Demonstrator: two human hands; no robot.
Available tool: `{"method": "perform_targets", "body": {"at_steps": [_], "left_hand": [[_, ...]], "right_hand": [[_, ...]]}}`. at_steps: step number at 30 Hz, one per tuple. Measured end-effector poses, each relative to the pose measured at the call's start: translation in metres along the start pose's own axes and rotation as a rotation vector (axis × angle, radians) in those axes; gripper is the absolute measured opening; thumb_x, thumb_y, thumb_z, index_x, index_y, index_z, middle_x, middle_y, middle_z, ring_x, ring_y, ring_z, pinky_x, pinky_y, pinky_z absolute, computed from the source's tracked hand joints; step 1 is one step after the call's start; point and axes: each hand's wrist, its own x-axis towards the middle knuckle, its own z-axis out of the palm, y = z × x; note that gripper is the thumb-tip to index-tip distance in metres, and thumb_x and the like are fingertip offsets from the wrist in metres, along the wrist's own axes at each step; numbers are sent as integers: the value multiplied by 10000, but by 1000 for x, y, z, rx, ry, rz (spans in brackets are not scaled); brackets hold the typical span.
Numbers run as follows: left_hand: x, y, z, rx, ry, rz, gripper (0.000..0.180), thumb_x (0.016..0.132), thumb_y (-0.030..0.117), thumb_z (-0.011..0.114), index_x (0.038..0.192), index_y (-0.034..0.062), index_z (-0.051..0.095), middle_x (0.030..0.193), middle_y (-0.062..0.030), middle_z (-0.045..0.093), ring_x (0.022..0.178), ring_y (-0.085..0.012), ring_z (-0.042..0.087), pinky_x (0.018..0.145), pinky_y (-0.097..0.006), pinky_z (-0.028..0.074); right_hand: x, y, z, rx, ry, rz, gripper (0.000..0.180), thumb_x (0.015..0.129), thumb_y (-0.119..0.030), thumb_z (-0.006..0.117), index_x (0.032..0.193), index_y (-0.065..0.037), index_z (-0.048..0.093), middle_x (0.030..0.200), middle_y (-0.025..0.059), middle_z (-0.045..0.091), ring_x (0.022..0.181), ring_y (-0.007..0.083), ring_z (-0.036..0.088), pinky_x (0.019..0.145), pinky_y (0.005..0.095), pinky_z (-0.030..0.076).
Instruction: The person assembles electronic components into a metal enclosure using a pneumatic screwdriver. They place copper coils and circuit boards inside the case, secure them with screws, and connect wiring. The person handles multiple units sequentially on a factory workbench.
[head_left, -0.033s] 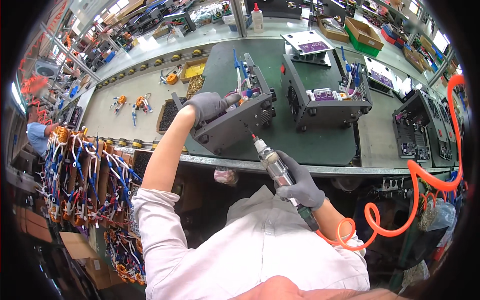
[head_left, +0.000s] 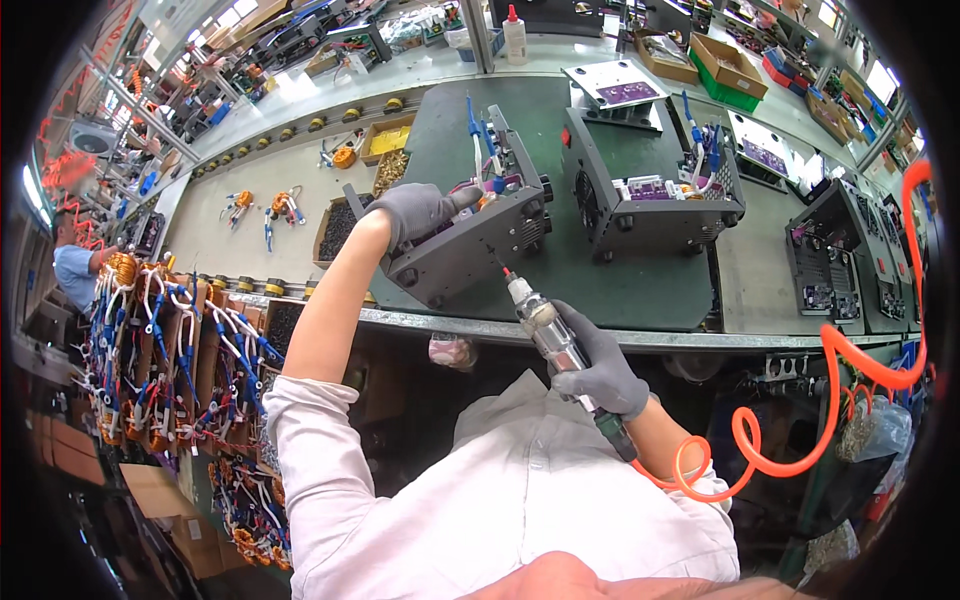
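Note:
My gloved left hand [head_left: 415, 213] is closed over the near-left part of a dark grey metal chassis [head_left: 470, 250], tilted so that its flat panel faces me. Some of its fingers are hidden inside. Blue and white wires [head_left: 477, 135] stand up from the chassis beside a purple circuit board. In my gloved right hand [head_left: 608, 375] is an air screwdriver [head_left: 550, 335], gripped round its body. Its thin bit points up and left at the panel, where the tip appears at or very near a small hole; contact cannot be made out.
A second grey chassis [head_left: 655, 215] stands to the right on the green mat [head_left: 440, 110]. An orange coiled air hose [head_left: 770, 460] loops at my right. Boxes of screws [head_left: 335, 230] and wired coils [head_left: 285, 205] lie left. Many wired coils [head_left: 150, 350] hang at lower left. A co-worker [head_left: 75, 265] is far left.
The orange hose has shifted slightly at the right. My hands, the air screwdriver and the chassis look almost unmoved.

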Motion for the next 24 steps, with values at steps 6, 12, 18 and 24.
{"method": "perform_targets", "body": {"at_steps": [6,12,18,24], "left_hand": [[-4,14,-8,-6,-10,-96,954,861,814,211,700,3,688,642,-162,629,603,-283,656,677,-381,514],[-12,24,-12,37,-31,-116,987,850,826,176,725,-7,691,680,-188,644,726,-330,672,748,-394,501],[9,-24,-5,-83,735,230,532,947,496,481,824,27,701,758,-161,653,675,-270,651,665,-336,499],[-34,-67,-14,-2448,732,175,133,958,60,509,1043,-8,584,780,-45,549,570,-75,423,423,-203,326]], "right_hand": [[7,5,4,22,-3,-18,1036,575,-160,737,1489,-6,273,1104,103,538,836,141,562,711,276,488],[10,-1,9,14,18,-18,973,618,-158,726,1477,0,297,1244,133,521,1022,170,558,883,283,468],[18,-19,11,129,-12,51,934,601,-124,717,1452,-4,351,1213,128,535,947,153,579,773,264,505],[58,-39,-17,158,-43,-10,868,615,-103,660,1424,22,372,1114,141,551,689,145,607,577,276,538]]}}
